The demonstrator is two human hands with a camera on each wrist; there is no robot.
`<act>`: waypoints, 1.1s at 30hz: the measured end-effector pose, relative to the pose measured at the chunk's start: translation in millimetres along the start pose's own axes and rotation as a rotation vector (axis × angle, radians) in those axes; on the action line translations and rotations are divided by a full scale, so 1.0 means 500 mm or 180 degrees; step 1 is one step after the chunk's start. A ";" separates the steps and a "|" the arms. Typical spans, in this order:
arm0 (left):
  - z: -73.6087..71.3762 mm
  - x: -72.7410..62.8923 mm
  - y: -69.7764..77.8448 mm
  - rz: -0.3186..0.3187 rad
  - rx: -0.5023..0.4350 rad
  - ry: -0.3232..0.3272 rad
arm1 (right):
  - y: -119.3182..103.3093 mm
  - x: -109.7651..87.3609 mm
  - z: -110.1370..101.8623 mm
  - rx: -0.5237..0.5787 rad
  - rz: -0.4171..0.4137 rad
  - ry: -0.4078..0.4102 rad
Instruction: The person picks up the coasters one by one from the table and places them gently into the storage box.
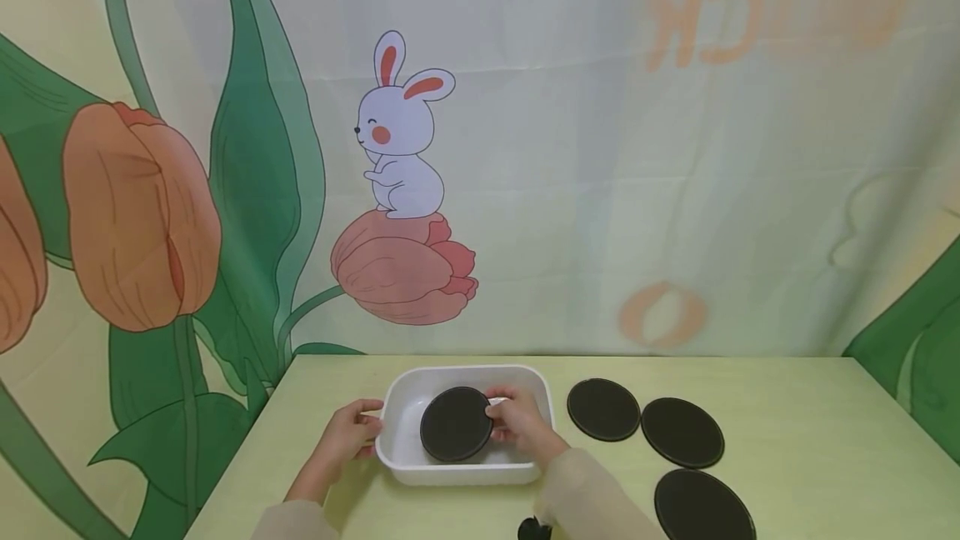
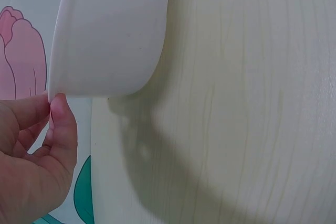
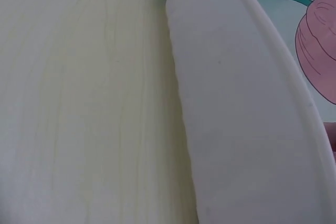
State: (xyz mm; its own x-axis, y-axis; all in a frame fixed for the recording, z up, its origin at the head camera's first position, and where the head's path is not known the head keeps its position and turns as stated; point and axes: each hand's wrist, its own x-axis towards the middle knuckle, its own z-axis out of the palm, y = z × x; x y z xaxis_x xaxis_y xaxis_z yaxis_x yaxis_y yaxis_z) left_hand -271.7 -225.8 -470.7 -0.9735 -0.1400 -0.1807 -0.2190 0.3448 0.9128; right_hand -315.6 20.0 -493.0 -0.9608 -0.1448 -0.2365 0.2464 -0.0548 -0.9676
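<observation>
A white rectangular tub (image 1: 457,476) with rounded corners stands on the table. At its left end, my left hand (image 1: 347,440) pinches the rim; the left wrist view shows thumb and finger of that hand (image 2: 42,150) meeting at the edge of the tub (image 2: 113,35). My right hand (image 1: 519,422) reaches over the tub's right side and grips a black round coaster (image 1: 456,425) by its right edge. That coaster is tilted within the tub, its dark face toward me. The tub's side wall (image 3: 241,103) fills much of the right wrist view.
To the right of the tub lie three more black round coasters (image 1: 603,410), (image 1: 682,432), (image 1: 705,507), flat on the light wood-grain table (image 1: 810,440). A small black object (image 1: 534,528) shows beside the right sleeve. Behind the table hangs a printed curtain (image 1: 570,190).
</observation>
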 end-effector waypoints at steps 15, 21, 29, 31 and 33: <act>0.007 -0.002 0.005 -0.0009 0.0006 -0.0009 | 0.005 -0.013 0.002 -0.0331 0.0175 0.0191; 0.007 -0.003 0.006 -0.0010 -0.0015 -0.0019 | 0.003 -0.017 0.002 -0.0487 0.0190 0.0153; 0.004 -0.004 0.006 0.0012 -0.0008 -0.0013 | -0.019 -0.030 -0.004 -0.0563 0.0173 -0.0171; 0.003 -0.004 0.005 0.0007 -0.0011 -0.0013 | -0.030 -0.037 -0.009 -0.0603 0.0139 -0.0276; 0.001 -0.005 0.004 0.0003 -0.0003 -0.0023 | -0.043 -0.045 -0.016 -0.0683 0.0101 -0.0378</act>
State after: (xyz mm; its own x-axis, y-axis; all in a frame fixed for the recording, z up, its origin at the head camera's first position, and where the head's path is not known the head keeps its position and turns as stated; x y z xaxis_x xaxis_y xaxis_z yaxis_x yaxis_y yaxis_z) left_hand -269.7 -224.1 -468.8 -0.9742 -0.1329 -0.1826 -0.2181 0.3441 0.9133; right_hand -300.5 32.5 -467.7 -0.9282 -0.2588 -0.2671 0.2313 0.1607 -0.9595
